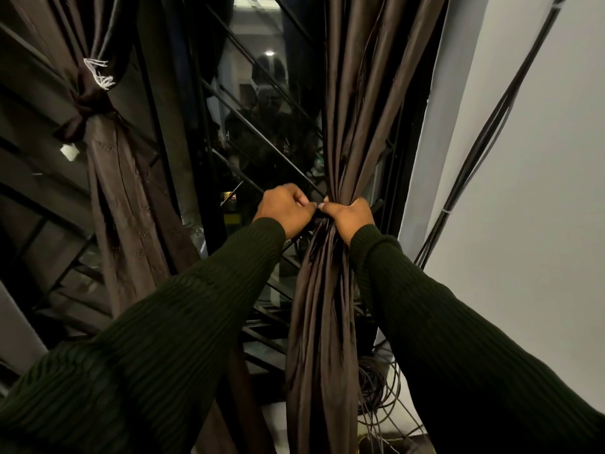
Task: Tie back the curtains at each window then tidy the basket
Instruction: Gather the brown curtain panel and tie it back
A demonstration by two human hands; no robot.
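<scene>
Right hand (pixel 349 215) clenched around gathered dark brown satin curtain (pixel 330 290), bunched into a narrow column right of centre. Left hand (pixel 284 209) just beside it, fingers curled, pinching a dark strip at the gathered point; strip itself too dark to make out. Ribbed dark green sleeves (pixel 183 322) on both arms. Behind the hands, black diagonal metal window bars (pixel 262 132) over dark glass. At left, second brown curtain (pixel 131 198) already cinched by a knotted dark tie (pixel 85 108). At right, white wall (pixel 540 158) crossed by bundled black cables (pixel 484 139); more cable coiled near the curtain's foot (pixel 376 391).
</scene>
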